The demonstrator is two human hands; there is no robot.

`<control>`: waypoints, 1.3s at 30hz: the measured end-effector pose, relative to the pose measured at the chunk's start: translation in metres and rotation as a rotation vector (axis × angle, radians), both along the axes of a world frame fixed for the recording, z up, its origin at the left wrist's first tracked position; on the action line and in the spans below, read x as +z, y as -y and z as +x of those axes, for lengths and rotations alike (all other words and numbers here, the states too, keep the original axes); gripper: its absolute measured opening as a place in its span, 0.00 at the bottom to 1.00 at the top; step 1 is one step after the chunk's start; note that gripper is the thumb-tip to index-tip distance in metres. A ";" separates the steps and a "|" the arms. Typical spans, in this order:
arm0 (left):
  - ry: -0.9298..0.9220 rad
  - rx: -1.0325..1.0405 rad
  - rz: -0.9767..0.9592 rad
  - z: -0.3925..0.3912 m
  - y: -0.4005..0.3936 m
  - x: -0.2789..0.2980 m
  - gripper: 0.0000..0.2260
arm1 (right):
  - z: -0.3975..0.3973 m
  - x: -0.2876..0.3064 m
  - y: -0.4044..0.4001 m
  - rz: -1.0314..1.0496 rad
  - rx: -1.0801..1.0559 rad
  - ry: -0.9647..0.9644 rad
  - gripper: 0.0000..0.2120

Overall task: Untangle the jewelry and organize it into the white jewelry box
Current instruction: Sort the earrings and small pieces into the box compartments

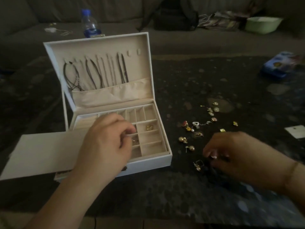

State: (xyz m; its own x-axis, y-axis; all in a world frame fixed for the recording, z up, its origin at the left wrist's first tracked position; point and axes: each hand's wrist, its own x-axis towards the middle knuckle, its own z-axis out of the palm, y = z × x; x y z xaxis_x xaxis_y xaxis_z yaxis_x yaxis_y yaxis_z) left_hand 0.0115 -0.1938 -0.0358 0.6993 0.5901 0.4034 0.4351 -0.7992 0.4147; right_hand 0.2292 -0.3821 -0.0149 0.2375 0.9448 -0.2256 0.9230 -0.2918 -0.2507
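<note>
The left hand [105, 139] hovers over the box [115, 113], fingers curled, thumb and forefinger pinched together above the middle compartments; whatever small thing it pinches is too blurred to name. The right hand [234, 152] rests low on the counter [181, 187] to the right, fingers bent down and closing on a small gold piece at its fingertips.

The box is white and rectangular, smooth outside, lined in soft beige fabric. Its long axis runs left to right and its lid stands open at the back, facing the person. The tray is split by thin walls into small square and oblong cells; a gold earring [149, 128] lies in one cell on the right. Inside the lid, thin dark and pale necklaces [99, 71] hang straight down from a row of hooks, their ends tucked into a gathered cloth pocket [115, 95].

Loose earrings [193, 129] lie scattered on the dark, speckled counter between box and right hand: gold balls, pearls, little square frames.

A flat white card [41, 152] leans over the box's left front. Behind the box stands a clear plastic bottle [89, 23] with a blue cap. No writing can be read.
</note>
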 end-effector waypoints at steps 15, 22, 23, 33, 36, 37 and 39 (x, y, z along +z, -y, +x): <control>0.243 -0.391 0.090 0.042 0.066 -0.020 0.09 | -0.017 -0.023 -0.007 0.036 0.060 0.124 0.07; 0.173 -0.387 -0.394 0.051 0.093 -0.036 0.28 | -0.026 -0.013 0.007 0.363 0.065 0.202 0.06; 0.181 -0.344 -0.516 0.052 0.096 -0.035 0.29 | -0.026 -0.014 0.009 0.380 0.055 0.183 0.07; -0.131 -0.312 -1.441 0.061 0.099 -0.017 0.07 | -0.031 0.001 0.029 0.364 0.005 0.090 0.13; -0.127 -0.302 -1.606 0.061 0.096 -0.021 0.09 | 0.004 0.018 0.036 0.184 -0.201 -0.090 0.09; -0.103 -0.281 -1.667 0.060 0.095 -0.022 0.10 | 0.023 0.019 0.041 0.193 -0.287 -0.114 0.07; -0.031 -0.214 -1.786 0.060 0.095 -0.022 0.10 | 0.058 0.019 0.051 0.182 -0.446 -0.095 0.11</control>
